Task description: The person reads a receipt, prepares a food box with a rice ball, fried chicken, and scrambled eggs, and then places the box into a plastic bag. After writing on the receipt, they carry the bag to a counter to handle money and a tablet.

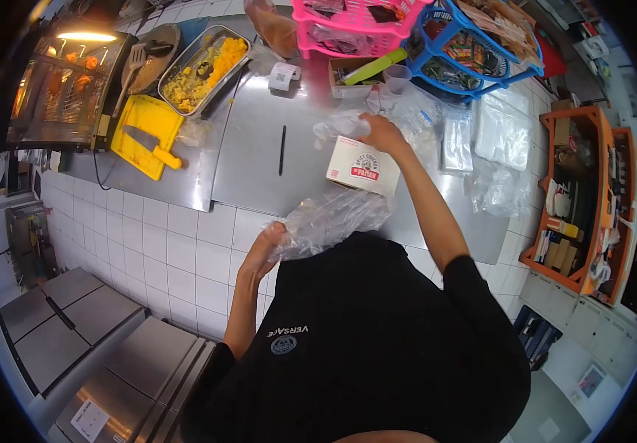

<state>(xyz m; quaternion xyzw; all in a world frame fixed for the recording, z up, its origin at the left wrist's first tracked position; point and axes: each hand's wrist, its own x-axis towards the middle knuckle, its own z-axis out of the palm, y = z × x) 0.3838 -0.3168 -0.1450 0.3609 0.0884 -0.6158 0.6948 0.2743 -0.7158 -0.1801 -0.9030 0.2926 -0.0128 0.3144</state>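
My left hand (263, 249) is held close to my body and grips a crumpled clear plastic bag (329, 220), which hangs in front of my black shirt. My right hand (382, 133) is stretched out over the steel counter (252, 159) and closes on a second clear plastic bag (339, 125). A white carton with a red logo (363, 173) lies on the counter just below my right forearm. A black pen (282, 150) lies to the left of the carton.
At the far left are a yellow cutting board with a knife (145, 136), a steel tray of yellow food (202, 70) and a lit warming cabinet (64, 85). Pink (348, 26) and blue baskets (466, 48) stand at the back. Stacked plastic bags (499, 136) lie to the right, beside orange shelves (580, 192).
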